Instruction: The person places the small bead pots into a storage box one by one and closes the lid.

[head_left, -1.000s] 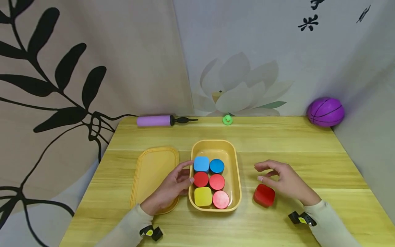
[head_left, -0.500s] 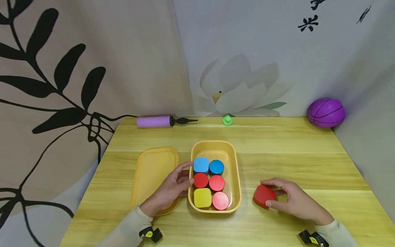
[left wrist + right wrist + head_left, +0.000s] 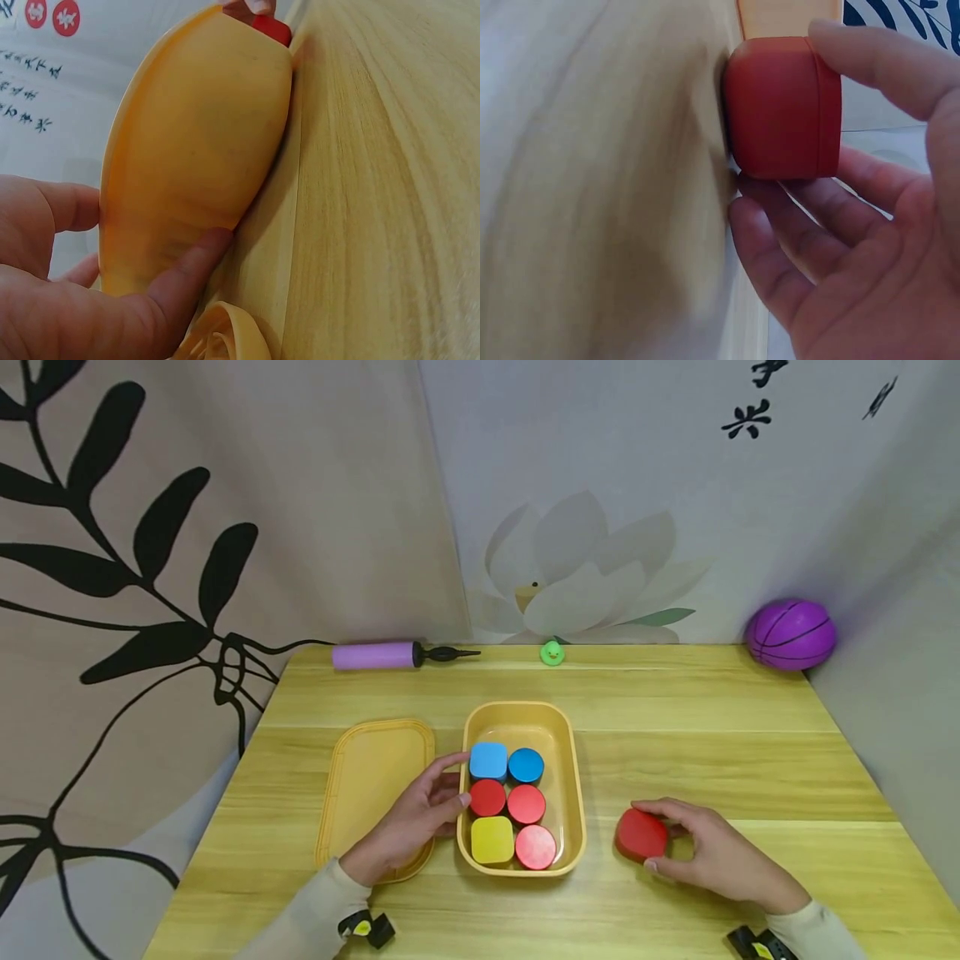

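An open yellow container [image 3: 579, 777] holds several small rounded pieces: a light-blue square one [image 3: 489, 762], a blue round one [image 3: 527, 766], red and pink round ones, and a yellow square one [image 3: 492, 841]. My left hand [image 3: 408, 822] grips its left side; the thumb is at the rim and fingers lie against the outer wall [image 3: 199, 127]. On the table right of the container stands a small red rounded-square box [image 3: 642, 835] with a seam line near its top, seen in the right wrist view. My right hand [image 3: 716, 852] holds this red box from the right between thumb and fingers.
A yellow lid [image 3: 375, 760] lies flat left of the container, under the left hand. Along the back edge are a purple hand pump [image 3: 375, 656], a small green duck [image 3: 552, 652] and a purple ball [image 3: 791, 634]. Walls stand behind the table.
My right hand has come down and toward me from above the red box and now has its fingers around it. The left hand and the container have stayed in place.
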Demonstrator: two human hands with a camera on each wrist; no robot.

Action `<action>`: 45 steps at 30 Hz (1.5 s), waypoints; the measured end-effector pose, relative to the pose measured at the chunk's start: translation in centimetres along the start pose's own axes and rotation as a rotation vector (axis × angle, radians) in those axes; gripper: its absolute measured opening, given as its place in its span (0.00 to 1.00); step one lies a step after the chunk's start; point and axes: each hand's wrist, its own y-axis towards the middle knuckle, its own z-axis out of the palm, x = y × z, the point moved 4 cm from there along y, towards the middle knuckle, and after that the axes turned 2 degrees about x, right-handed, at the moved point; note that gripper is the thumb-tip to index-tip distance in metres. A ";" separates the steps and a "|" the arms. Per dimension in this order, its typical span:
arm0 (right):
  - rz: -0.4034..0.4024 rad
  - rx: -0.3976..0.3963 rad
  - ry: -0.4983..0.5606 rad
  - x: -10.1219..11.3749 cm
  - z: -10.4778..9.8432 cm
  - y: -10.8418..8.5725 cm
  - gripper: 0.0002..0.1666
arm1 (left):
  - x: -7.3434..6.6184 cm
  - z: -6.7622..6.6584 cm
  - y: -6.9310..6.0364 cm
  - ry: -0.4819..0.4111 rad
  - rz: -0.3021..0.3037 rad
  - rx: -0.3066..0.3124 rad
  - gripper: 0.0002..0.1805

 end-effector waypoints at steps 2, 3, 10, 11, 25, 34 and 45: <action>-0.001 0.006 -0.005 0.1 -0.1 0.1 0.40 | 0.0 0.0 0.0 -0.003 -0.002 -0.001 0.36; -0.001 0.010 -0.004 0.1 -0.2 0.2 0.40 | 0.0 0.0 -0.1 -0.005 -0.001 0.000 0.36; -0.031 -0.005 -0.022 0.8 -0.7 1.3 0.39 | -0.1 0.1 -0.2 -0.007 -0.001 0.004 0.35; -0.039 -0.010 -0.020 1.0 -0.8 1.5 0.39 | -0.1 0.1 -0.2 -0.007 -0.001 0.003 0.35; -0.192 -0.101 -0.057 4.0 -3.0 5.8 0.36 | -0.1 0.1 -0.2 -0.004 -0.009 -0.003 0.35; -0.218 -0.094 -0.032 6.1 -3.7 8.8 0.37 | -0.2 0.1 -0.3 -0.001 0.005 0.006 0.36; -0.226 -0.075 -0.019 8.3 -3.1 13.2 0.36 | -0.1 0.0 -0.2 -0.010 0.004 0.003 0.35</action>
